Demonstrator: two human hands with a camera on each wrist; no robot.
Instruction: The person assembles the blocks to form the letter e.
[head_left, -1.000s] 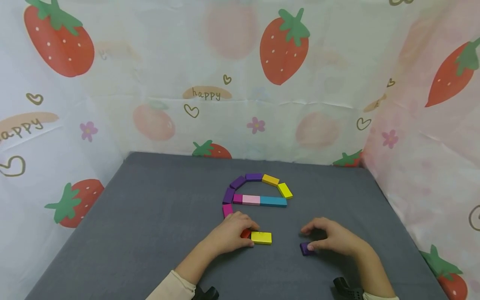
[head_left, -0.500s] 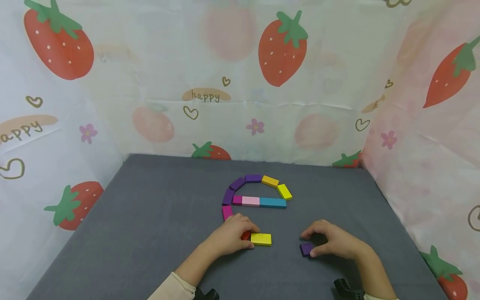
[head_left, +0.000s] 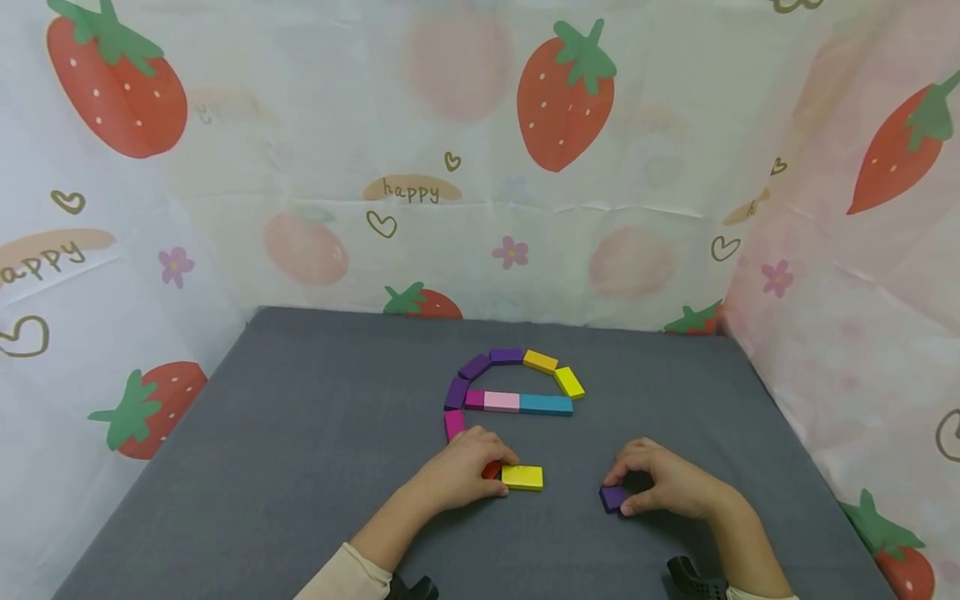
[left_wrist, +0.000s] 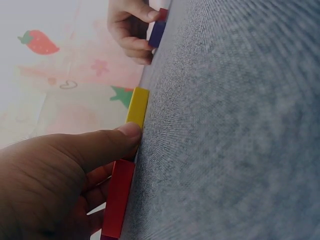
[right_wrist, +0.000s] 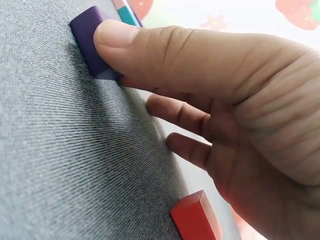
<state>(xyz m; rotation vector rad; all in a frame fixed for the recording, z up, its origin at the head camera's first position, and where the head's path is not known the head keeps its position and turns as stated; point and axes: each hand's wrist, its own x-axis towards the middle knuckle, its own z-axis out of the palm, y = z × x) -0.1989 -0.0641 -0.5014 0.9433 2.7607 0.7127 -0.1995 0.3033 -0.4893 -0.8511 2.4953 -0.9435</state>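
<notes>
My left hand pinches the near end of a yellow block, its thumb on the near side and the index finger across on the far side. Next to that end lies a red block, mostly under the hand in the head view. My right hand pinches a small purple block at the table surface, thumb on one side and index finger opposite. Its other fingers curl loosely behind, as the right wrist view shows. A second red block lies close by that hand, hidden beneath it in the head view.
Beyond the hands, an arc of purple, yellow and magenta blocks curves round a straight row of magenta, pink and blue blocks. Grey cloth covers the table. A strawberry-print curtain hangs behind and at both sides.
The right index finger has come down onto the purple block, which thumb and finger now pinch together. My left hand and the other blocks stay where they were.
</notes>
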